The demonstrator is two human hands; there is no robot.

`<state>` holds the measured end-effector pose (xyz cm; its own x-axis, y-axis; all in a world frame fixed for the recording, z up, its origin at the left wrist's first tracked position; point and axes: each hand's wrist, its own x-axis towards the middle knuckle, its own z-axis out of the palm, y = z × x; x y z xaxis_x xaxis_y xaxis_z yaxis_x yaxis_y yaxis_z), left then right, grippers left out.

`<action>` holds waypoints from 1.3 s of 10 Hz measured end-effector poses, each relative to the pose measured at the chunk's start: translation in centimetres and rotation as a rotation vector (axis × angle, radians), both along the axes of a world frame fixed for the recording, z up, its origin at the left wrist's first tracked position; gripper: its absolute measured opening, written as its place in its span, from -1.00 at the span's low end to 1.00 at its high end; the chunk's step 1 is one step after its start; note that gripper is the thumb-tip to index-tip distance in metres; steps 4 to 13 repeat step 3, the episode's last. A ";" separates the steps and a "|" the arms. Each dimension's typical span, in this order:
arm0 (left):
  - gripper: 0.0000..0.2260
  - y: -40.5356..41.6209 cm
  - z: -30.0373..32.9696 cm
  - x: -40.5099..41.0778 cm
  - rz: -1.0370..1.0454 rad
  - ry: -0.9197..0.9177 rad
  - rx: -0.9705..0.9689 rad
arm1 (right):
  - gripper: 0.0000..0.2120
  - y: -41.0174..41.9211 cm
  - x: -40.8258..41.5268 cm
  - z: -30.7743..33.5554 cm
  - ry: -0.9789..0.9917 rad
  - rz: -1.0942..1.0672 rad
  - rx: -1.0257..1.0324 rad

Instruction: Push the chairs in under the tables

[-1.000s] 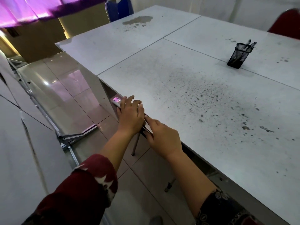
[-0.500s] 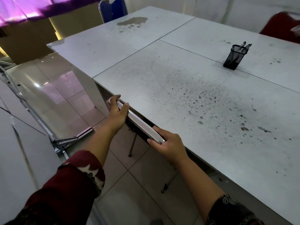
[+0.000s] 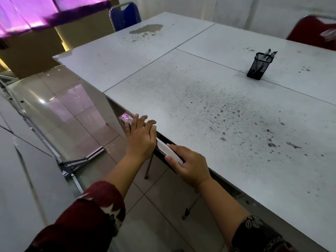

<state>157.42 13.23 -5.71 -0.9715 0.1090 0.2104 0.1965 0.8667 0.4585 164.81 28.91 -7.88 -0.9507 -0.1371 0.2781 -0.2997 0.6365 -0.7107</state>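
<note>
A chair sits tucked under the near white table [image 3: 209, 110]; only its shiny metal back rail [image 3: 164, 147] and two thin legs [image 3: 148, 166] show below the table's edge. My left hand [image 3: 141, 137] lies flat against the rail's left part, fingers spread and reaching onto the table edge. My right hand [image 3: 189, 164] curls around the rail's right end, thumb on its front. The seat is hidden beneath the tabletop.
Several white tables are joined into one big surface. A black mesh pen holder [image 3: 259, 67] stands at the right. A blue chair [image 3: 124, 16] stands at the far end, a red chair [image 3: 312, 33] at the far right. Metal frames [image 3: 69, 164] lie on the tiled floor at the left.
The chair rail has gone closer in under the table edge. My left hand slid from the rail's left end toward the middle and flattened; my hands are nearer each other.
</note>
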 end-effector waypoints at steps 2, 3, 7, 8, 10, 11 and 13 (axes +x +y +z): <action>-0.54 1.0 0.7 -0.1 -0.054 -0.063 -0.072 | -0.64 3.2 -0.4 0.4 -0.082 -0.096 0.079; -0.57 6.4 1.3 0.1 -0.305 0.005 -0.115 | -0.70 6.2 -1.3 1.2 0.020 -0.246 0.221; -0.57 6.4 1.3 0.1 -0.305 0.005 -0.115 | -0.70 6.2 -1.3 1.2 0.020 -0.246 0.221; -0.57 6.4 1.3 0.1 -0.305 0.005 -0.115 | -0.70 6.2 -1.3 1.2 0.020 -0.246 0.221; -0.57 6.4 1.3 0.1 -0.305 0.005 -0.115 | -0.70 6.2 -1.3 1.2 0.020 -0.246 0.221; -0.57 6.4 1.3 0.1 -0.305 0.005 -0.115 | -0.70 6.2 -1.3 1.2 0.020 -0.246 0.221; -0.57 6.4 1.3 0.1 -0.305 0.005 -0.115 | -0.70 6.2 -1.3 1.2 0.020 -0.246 0.221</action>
